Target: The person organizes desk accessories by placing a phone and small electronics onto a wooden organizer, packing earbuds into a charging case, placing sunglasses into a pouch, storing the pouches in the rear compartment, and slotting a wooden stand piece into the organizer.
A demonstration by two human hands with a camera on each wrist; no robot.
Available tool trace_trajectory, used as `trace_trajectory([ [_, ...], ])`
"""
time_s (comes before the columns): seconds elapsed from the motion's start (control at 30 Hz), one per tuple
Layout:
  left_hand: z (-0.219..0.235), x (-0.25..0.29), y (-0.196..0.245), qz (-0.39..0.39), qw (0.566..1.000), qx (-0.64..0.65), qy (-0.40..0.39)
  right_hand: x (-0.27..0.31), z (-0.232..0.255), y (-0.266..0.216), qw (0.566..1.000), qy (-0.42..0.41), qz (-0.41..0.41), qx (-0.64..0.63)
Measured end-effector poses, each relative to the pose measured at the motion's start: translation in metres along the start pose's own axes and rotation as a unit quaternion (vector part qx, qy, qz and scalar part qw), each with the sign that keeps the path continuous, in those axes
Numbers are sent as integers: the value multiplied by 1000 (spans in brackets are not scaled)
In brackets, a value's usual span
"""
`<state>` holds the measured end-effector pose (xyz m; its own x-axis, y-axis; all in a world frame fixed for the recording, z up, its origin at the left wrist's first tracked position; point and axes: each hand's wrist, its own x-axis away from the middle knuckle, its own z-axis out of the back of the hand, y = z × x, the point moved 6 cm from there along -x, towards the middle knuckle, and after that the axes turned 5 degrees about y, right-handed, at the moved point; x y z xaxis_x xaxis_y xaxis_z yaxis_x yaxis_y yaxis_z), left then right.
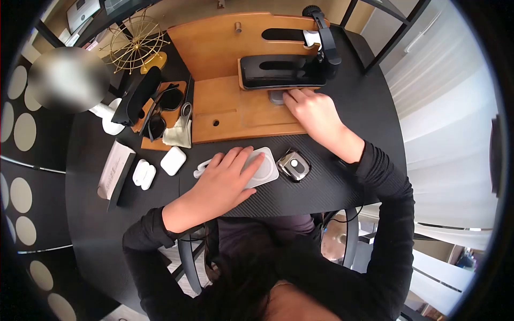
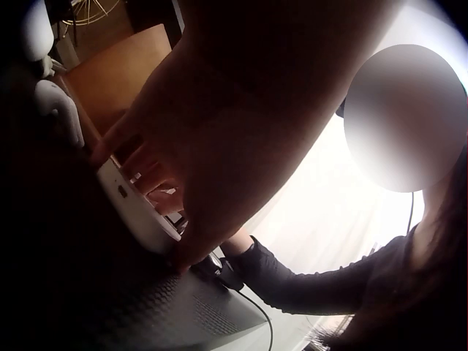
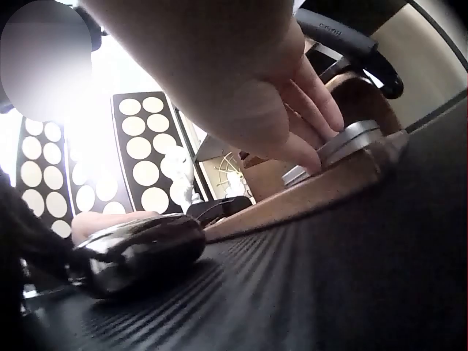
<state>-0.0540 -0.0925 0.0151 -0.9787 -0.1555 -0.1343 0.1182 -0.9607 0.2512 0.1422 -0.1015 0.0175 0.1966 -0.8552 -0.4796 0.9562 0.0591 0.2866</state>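
My left hand lies spread over a white rounded-square device with a circle on its top. In the left wrist view a small port shows in that device's side, and the thumb comes down by its end. My right hand reaches onto the wooden organizer, its fingers and thumb holding a flat, rounded grey object. The right wrist view has this grey object at the fingertips, on the wood. A black phone leans just behind it.
A shiny chrome gadget sits right of the white device. Farther left are a white earbud case, white earbud-like pieces, a box, sunglasses and a cloth. Headphones hang on the organizer's back right.
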Motion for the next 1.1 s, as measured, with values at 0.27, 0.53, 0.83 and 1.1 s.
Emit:
trace_trajectory([
  [0.27, 4, 2, -6, 45, 998, -21, -47, -2, 36, -8, 988, 83, -34, -124],
  [0.53, 5, 0, -17, 81, 997, 1, -6, 25, 48, -47, 877, -264, 133, -380],
  [0.83, 1, 2, -14, 78, 997, 12, 11, 25, 25, -34, 897, -371, -65, -233],
  [1.1, 3, -2, -15, 65, 998, 5, 11, 34, 56, -34, 955, -166, 74, -235],
])
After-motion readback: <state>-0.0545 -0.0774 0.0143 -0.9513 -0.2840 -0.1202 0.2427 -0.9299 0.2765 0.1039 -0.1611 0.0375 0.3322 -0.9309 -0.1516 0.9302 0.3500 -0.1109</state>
